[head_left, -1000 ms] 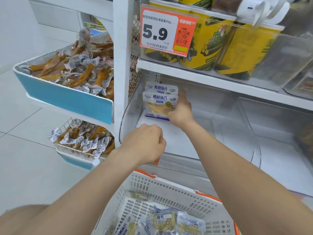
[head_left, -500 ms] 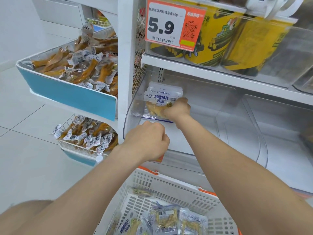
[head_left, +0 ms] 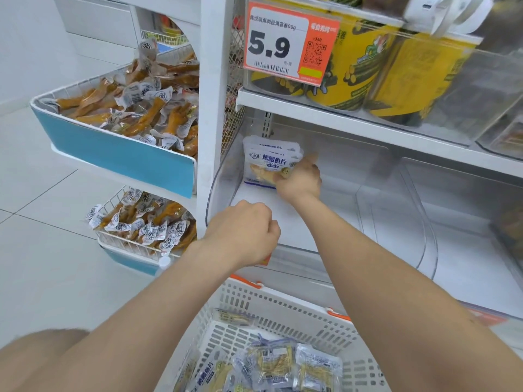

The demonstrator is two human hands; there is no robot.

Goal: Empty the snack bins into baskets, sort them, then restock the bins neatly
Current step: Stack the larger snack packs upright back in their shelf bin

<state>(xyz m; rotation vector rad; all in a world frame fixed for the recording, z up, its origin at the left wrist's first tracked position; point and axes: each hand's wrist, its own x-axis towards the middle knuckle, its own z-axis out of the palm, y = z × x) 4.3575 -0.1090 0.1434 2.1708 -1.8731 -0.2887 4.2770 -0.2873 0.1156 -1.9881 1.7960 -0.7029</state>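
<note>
Nearest the body, low in the view, a white perforated plastic basket (head_left: 283, 295) with orange handle clips holds loose packets (head_left: 283, 360): flat, glossy film pouches with pale dried strips showing through, lying every which way. Just above its far rim the left hand (head_left: 243, 230) is clenched at the front lip of the clear bin (head_left: 218, 188). Its fingers are curled under and hidden, so I cannot tell whether they grip the lip or hold nothing. Further in, on the bin's smooth white floor, the right hand (head_left: 301, 182) grasps a stack of fish-slice packets (head_left: 268, 165) by its lower right corner, thumb raised along the side. The stack stands upright with printed faces turned to the front and its lower edge on the floor, set in the bin's back left corner beside the curved transparent wall. It lies to the left of the right hand and well beyond the left, so the right is the nearer hand. The rest of the bin's floor runs bare to the right of that hand, which suggests the next packets would line up rightward or forward from this stack. Such slippery, thin pouches are likely to slump if let go without support. Off to the left, wire trays (head_left: 85, 89) hold vacuum-packed chicken feet, and on the shelf above stand yellow canisters (head_left: 353, 75) behind an orange price tag (head_left: 288, 46).
</note>
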